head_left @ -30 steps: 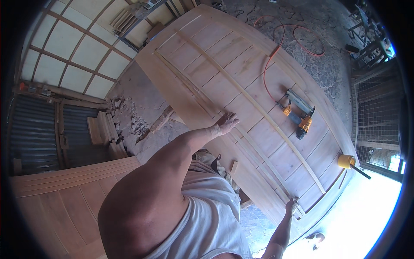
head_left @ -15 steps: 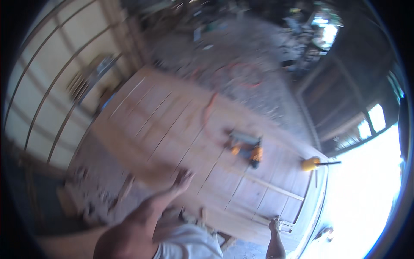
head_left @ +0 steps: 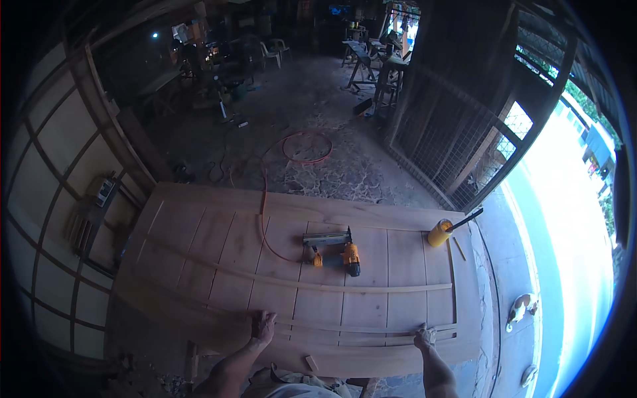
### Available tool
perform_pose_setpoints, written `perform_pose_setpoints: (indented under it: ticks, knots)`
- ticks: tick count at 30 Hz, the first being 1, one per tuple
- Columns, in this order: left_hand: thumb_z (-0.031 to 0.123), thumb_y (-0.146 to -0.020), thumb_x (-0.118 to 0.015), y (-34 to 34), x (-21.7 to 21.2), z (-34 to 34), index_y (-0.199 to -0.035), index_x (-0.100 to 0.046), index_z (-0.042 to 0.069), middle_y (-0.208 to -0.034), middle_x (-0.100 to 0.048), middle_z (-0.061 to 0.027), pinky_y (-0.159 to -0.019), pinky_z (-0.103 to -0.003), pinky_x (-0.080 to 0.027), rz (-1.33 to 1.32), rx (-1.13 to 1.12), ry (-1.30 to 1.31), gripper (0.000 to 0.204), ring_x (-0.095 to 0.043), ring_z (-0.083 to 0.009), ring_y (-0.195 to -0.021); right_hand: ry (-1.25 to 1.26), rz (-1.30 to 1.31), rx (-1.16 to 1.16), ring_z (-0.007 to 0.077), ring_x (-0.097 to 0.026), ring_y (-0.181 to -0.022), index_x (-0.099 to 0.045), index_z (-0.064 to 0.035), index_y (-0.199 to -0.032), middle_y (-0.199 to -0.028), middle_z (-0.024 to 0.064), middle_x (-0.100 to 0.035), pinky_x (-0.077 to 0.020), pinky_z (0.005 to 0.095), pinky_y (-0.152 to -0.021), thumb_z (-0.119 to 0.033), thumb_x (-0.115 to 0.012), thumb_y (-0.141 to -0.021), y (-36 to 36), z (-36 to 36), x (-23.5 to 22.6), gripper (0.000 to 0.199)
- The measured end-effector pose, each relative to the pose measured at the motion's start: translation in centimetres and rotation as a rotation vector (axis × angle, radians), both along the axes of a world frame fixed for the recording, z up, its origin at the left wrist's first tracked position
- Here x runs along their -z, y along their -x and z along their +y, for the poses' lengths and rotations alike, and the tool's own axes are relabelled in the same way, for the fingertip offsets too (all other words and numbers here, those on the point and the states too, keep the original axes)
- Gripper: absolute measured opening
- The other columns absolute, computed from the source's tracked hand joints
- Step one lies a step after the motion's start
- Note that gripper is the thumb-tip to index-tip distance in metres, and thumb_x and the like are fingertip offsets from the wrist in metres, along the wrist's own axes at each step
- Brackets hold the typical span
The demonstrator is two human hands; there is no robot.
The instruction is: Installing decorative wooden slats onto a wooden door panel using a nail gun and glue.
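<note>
A large panelled wooden door (head_left: 229, 249) lies flat before me, its boards set in a wide frame. Thin wooden strips (head_left: 358, 328) run side by side along its near edge. My left hand (head_left: 263, 325) is closed at the left end of these strips and hides that end. Near their right end, my right hand (head_left: 424, 336) closes its fingers on a strip. Another long strip (head_left: 371, 288) crosses the boards farther in. Beyond it lies an orange and black nail gun (head_left: 335, 252) on its side, joined to a red air hose (head_left: 264, 212).
A yellow bottle (head_left: 439, 233) with a black stick-like thing in it stands at the door's far right, beside a pencil (head_left: 459, 249). A small wood block (head_left: 311, 363) is at the near edge. Coiled hose lies on the floor beyond. A dog (head_left: 523, 308) lies outside at right.
My view has turned and steadied, so the door now lies more level. My left hand has come to the strips' left end; my right hand stays near their right end.
</note>
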State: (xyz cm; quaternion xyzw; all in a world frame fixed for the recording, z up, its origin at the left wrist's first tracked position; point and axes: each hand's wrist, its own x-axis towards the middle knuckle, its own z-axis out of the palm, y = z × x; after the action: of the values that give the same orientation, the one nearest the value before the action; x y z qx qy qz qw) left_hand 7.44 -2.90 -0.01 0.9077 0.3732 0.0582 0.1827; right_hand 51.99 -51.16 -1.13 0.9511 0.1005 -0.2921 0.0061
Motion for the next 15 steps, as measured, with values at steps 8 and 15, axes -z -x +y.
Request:
perform_pose_setpoints:
  ticks: [8, 15]
  knots:
    - [0.012, -0.091, -0.073, -0.1, 1.1, -0.1, -0.109, -0.077, 0.014, -0.117, -0.065, -0.0129, -0.097, -0.052, -0.050, -0.132, 0.046, -0.098, 0.018, -0.061, -0.0388, -0.114, 0.180, 0.010, -0.218, 0.0633, -0.020, -0.158, -0.029, -0.0012, -0.169, -0.164, 0.0510, -0.024, -0.0359, 0.0571, -0.126, -0.024, -0.059, -0.097, 0.1, -2.6, 1.9, 0.082]
    - [0.013, -0.090, -0.073, 1.8, 2.5, 1.4, -0.103, -0.076, 0.015, -0.108, -0.065, -0.0149, -0.090, -0.053, -0.051, -0.092, 0.099, -0.052, 0.014, -0.063, -0.0395, -0.105, 0.033, 0.060, -0.035, 0.0679, -0.026, -0.153, -0.028, 0.0000, -0.169, -0.160, 0.0518, -0.030, -0.0364, 0.0619, -0.124, -0.016, -0.057, -0.093, 0.8, 0.5, -1.4, 0.083]
